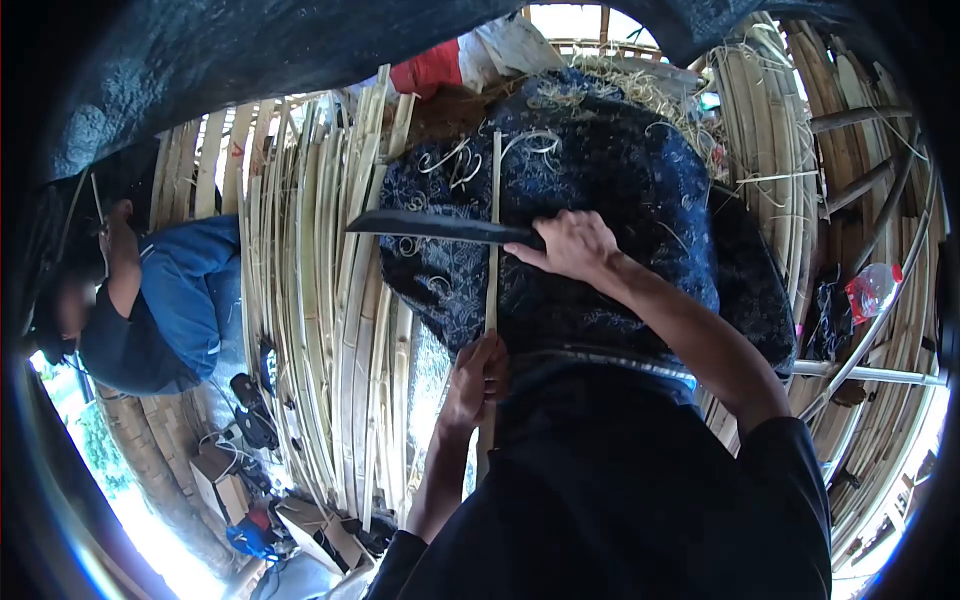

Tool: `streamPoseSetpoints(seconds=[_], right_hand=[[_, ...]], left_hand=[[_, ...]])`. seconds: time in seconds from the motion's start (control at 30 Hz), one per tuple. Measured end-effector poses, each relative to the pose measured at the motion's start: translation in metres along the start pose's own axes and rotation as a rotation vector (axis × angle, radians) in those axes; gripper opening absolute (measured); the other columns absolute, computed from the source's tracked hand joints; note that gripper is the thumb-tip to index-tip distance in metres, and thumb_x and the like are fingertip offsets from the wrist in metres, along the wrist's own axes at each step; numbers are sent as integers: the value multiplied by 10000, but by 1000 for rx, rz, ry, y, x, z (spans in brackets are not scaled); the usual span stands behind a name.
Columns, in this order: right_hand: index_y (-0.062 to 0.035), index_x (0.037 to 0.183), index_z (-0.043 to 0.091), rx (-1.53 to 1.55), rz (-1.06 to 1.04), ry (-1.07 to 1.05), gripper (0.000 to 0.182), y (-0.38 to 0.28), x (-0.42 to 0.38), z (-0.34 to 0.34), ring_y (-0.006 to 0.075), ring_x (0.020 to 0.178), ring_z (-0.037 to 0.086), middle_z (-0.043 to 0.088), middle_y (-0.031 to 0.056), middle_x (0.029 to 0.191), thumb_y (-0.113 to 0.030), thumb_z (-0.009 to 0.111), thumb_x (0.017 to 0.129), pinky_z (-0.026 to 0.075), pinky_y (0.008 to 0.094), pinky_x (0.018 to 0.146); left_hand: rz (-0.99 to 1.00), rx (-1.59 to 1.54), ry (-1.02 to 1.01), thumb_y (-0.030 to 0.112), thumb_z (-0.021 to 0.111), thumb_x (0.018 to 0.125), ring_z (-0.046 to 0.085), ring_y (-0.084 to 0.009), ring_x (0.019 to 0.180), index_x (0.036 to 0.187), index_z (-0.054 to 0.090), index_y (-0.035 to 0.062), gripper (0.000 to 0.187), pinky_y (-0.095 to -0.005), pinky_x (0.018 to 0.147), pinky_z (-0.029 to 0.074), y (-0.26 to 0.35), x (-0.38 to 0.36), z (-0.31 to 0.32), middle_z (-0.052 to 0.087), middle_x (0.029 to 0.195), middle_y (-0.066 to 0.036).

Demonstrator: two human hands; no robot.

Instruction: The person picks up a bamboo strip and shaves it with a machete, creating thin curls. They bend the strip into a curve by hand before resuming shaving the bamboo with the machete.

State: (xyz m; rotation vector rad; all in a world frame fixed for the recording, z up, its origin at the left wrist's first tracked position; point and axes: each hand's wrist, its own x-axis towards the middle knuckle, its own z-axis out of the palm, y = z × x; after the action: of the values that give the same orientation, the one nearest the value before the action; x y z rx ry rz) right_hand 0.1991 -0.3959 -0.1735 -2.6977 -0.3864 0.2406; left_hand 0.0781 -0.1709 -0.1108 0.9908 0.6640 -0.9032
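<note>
My right hand [575,245] is wrapped round the handle of a long dark knife [425,227]. Its blade points left and lies across a thin pale bamboo strip [495,185]. Lower down, my left hand [478,380] grips the same strip, which runs upward over a dark blue patterned cloth [620,180] on my lap. Curled pale shavings [455,160] lie on the cloth around the strip.
Split bamboo slats [310,300] cover the floor on the left, with more slats [765,150] on the right. A co-worker in blue trousers [190,290] sits at far left. A plastic bottle [875,290] lies at right, cardboard boxes [220,485] at lower left.
</note>
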Motion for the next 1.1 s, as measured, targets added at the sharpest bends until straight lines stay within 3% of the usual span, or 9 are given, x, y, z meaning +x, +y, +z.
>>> streamPoseSetpoints(seconds=[0.4, 0.5, 0.77, 0.87, 0.9, 0.93, 1.0, 1.03, 1.1], right_hand=[[-59, 786, 706, 17, 63, -89, 702, -1, 0, -1, 375, 700, 703, 679, 182, 704, -729, 516, 869, 560, 496, 667], [-44, 736, 691, 5, 104, -74, 704, 0, 8, -3, 385, 679, 701, 676, 189, 688, -712, 522, 878, 561, 495, 650], [-27, 769, 686, 100, 127, -110, 678, 4, 12, -1, 397, 784, 705, 676, 232, 750, -678, 538, 886, 568, 527, 690], [-6, 786, 689, 141, 130, -11, 677, 15, 10, -1, 362, 769, 705, 662, 237, 732, -660, 549, 894, 575, 469, 632], [13, 715, 625, -373, -516, 408, 713, 46, 9, 27, 259, 578, 646, 595, 152, 600, -664, 528, 917, 520, 367, 494], [13, 715, 625, -381, -527, 416, 713, 33, 13, 1, 259, 578, 646, 595, 152, 600, -664, 528, 917, 520, 367, 494], [-14, 649, 533, 1023, 414, -224, 726, 9, 12, -54, 150, 429, 494, 463, 37, 508, -680, 489, 935, 402, 292, 400], [-53, 620, 469, 1127, 449, -162, 711, 4, 11, -64, 103, 381, 413, 392, -14, 485, -685, 464, 945, 350, 272, 388], [-47, 620, 475, 1130, 445, -85, 711, 8, 12, -78, 105, 380, 420, 410, -6, 488, -679, 471, 945, 347, 274, 383]], left_hand=[[11, 117, 93, 412, 430, 1063, 282, -31, 455, 764, 421, 151, 397, -222, 415, 216, -21, -81, 4, 323, 586, 77], [-88, 333, 307, 416, 451, 1055, 272, -28, 459, 786, 463, 129, 394, -227, 425, 212, -28, -115, -1, 333, 586, 80], [-150, 212, -19, 411, 456, 1054, 264, -27, 458, 800, 486, 115, 391, -231, 428, 208, -35, -171, -38, 341, 587, 80], [-6, 170, 113, 398, 438, 1061, 276, -23, 444, 786, 473, 113, 398, -227, 400, 202, -31, -143, -37, 338, 584, 77], [-6, 108, 136, 395, 431, 1063, 281, -24, 439, 782, 468, 116, 398, -226, 388, 201, -29, -130, -39, 342, 586, 73], [61, 124, 136, 393, 431, 1064, 279, -30, 442, 777, 463, 120, 397, -225, 396, 207, -20, -122, -30, 346, 589, 71], [115, 101, 156, 399, 433, 1062, 280, -35, 448, 768, 458, 119, 406, -227, 407, 216, -5, -104, -10, 344, 587, 69], [122, 98, 115, 395, 432, 1063, 280, -40, 453, 764, 451, 118, 408, -233, 416, 220, 2, -95, -5, 340, 584, 67], [137, 118, 95, 388, 418, 1069, 266, -39, 451, 767, 444, 119, 406, -237, 419, 211, 18, -78, 11, 324, 584, 69]])
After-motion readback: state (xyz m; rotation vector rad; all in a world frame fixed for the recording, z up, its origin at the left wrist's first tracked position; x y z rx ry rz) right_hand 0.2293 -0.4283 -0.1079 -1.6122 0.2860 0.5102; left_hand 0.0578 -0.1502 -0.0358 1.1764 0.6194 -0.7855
